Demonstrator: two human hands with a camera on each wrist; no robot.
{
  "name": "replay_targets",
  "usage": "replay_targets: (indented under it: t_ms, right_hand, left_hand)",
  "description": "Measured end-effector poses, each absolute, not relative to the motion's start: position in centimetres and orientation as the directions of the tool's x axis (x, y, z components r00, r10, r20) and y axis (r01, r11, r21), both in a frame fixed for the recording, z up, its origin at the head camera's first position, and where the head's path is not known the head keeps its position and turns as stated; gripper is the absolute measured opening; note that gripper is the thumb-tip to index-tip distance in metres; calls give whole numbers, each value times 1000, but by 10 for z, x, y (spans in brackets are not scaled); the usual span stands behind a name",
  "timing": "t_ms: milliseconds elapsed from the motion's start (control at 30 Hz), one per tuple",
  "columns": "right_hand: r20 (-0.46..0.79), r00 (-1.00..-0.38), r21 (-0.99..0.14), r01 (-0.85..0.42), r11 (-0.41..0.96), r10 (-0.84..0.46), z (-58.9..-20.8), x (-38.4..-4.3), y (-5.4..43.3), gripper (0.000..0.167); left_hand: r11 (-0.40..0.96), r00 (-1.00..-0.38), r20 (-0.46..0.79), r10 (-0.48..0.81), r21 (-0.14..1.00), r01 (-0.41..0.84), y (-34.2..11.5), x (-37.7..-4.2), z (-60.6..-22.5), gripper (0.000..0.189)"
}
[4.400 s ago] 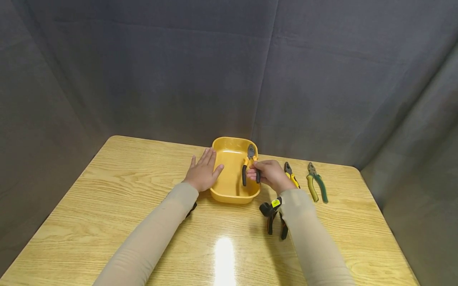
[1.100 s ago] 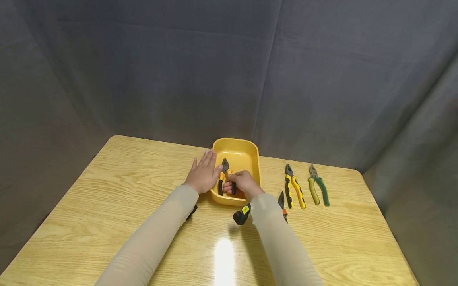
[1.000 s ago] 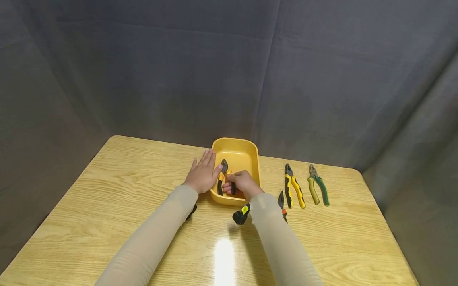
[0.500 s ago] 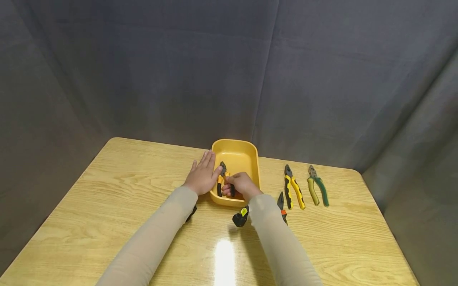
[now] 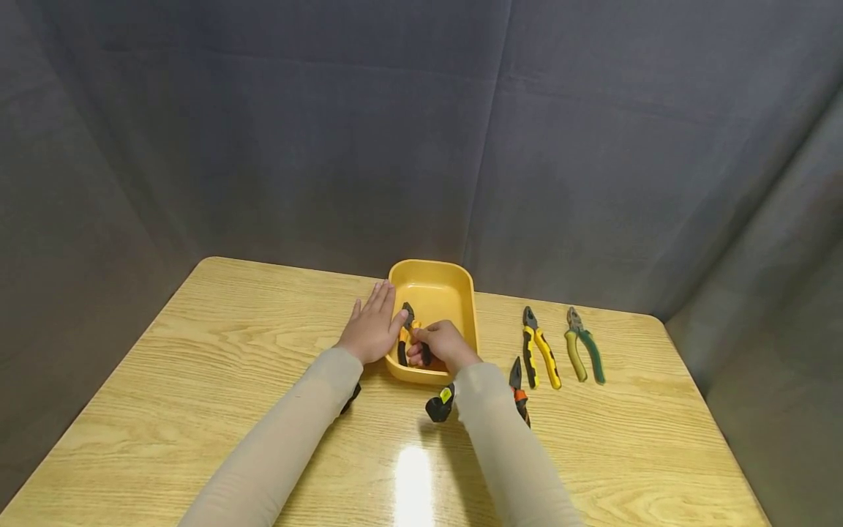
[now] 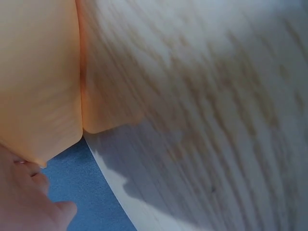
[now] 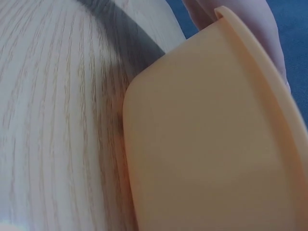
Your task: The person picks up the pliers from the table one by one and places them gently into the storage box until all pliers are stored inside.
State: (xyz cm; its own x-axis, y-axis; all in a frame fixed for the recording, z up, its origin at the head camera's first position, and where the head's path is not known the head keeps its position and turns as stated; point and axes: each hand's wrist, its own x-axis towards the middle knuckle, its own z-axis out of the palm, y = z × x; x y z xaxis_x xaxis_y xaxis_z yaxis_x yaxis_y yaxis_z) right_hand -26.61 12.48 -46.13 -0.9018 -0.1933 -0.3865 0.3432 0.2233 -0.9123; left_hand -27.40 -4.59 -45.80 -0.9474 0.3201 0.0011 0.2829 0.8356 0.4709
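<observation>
A yellow plastic tray point(image 5: 431, 376) stands near the table's far edge. My right hand point(image 5: 446, 342) reaches into it and grips one handle of the combination pliers point(image 5: 404, 350), which have orange-and-black handles and a dark head pointing away. The pliers lie by the tray's left wall; part of the handle is hidden by my fingers. My left hand point(image 5: 371, 328) rests with straight fingers along the tray's left rim, thumb over the edge near the pliers' head. In the right wrist view the tray's outer wall point(image 7: 207, 130) hides what I hold.
Right of the tray lie yellow-and-black pliers point(image 5: 530, 348) and green-handled pliers point(image 5: 575, 322). Dark-nosed pliers with an orange collar point(image 5: 521, 396) are partly covered by my right sleeve point(image 5: 503, 432). Grey curtains point(image 5: 296, 146) hang behind the wooden table point(image 5: 263, 322).
Since the earliest frame, my right hand has carried the pliers left and down into the tray, to its left side. Over the last second it barely moves; my left hand stays at the rim.
</observation>
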Motion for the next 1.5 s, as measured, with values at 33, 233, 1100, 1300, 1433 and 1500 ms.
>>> replay_targets:
  t_ms: [33, 233, 1100, 1300, 1433, 1500]
  right_hand:
    - [-382, -904, -913, 338, 228, -193, -462, -266, 125, 28]
    - [-377, -909, -916, 337, 220, -179, -464, -266, 124, 29]
    - [-246, -968, -921, 221, 322, -41, -463, -266, 121, 17]
    - [-221, -975, -906, 193, 377, -32, -461, -266, 122, 16]
    - [-203, -979, -874, 180, 451, -2, -462, -266, 122, 16]
    - [-190, -982, -853, 172, 492, 13, -462, -267, 123, 15]
  left_hand:
    - [834, -948, 3, 320, 474, 283, -46, -274, -458, 68]
    - [833, -948, 6, 318, 475, 283, -46, -273, -459, 68]
    - [810, -952, 28, 305, 518, 275, -47, -279, -470, 68]
    - [813, -953, 23, 301, 517, 269, -46, -278, -467, 67]
    - [809, -952, 27, 304, 521, 273, -46, -277, -467, 66]
    - [808, -952, 24, 304, 523, 271, -45, -277, -466, 66]
